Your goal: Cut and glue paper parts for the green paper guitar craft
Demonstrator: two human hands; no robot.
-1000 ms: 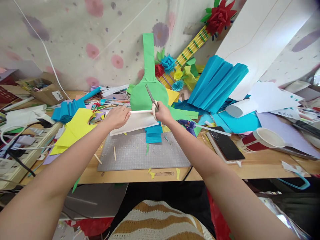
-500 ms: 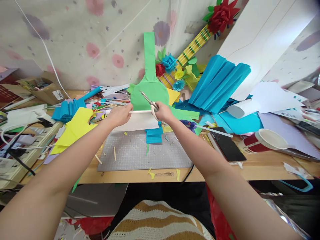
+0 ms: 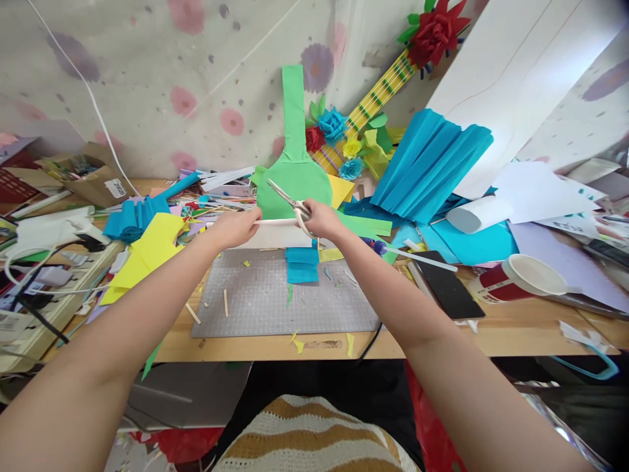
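My left hand (image 3: 236, 226) is closed on the left end of a white sheet of paper (image 3: 275, 235), held up above the grey cutting mat (image 3: 275, 301). My right hand (image 3: 319, 219) grips the sheet's right end and also holds white-handled scissors (image 3: 289, 200), whose blades point up and to the left. The sheet is nearly edge-on to me. A folded blue crepe piece (image 3: 302, 263) lies on the mat just below the hands. Behind them leans a green paper guitar shape (image 3: 293, 177).
A black phone (image 3: 445, 283) and a tipped red paper cup (image 3: 521, 278) lie at the right. Blue pleated paper (image 3: 427, 164), a yellow paper guitar with flowers (image 3: 363, 124), yellow sheets (image 3: 147, 252) and scraps crowd the wooden table (image 3: 515, 328). A cardboard box (image 3: 93, 177) sits far left.
Both hands lifted the white sheet off the mat and tilted it almost edge-on. The scissors' blades swung from pointing up to pointing up-left.
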